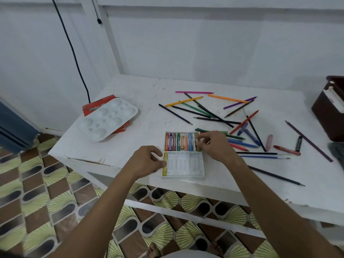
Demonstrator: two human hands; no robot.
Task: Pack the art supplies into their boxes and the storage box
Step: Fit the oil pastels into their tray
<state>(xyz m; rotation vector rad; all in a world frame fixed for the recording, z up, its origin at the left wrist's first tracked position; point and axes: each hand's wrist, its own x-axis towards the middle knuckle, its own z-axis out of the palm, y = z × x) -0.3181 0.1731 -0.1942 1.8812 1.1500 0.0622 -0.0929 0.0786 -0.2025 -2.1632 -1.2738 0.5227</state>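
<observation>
Left hand pinching a yellow crayon at the tray's left edge | right hand curling fingertips on crayons in the upper row's right end, hold unclear | crayon tray sitting centre frame on the white surface | coloured pencils lying scattered upper right | storage box standing at far right edge
</observation>
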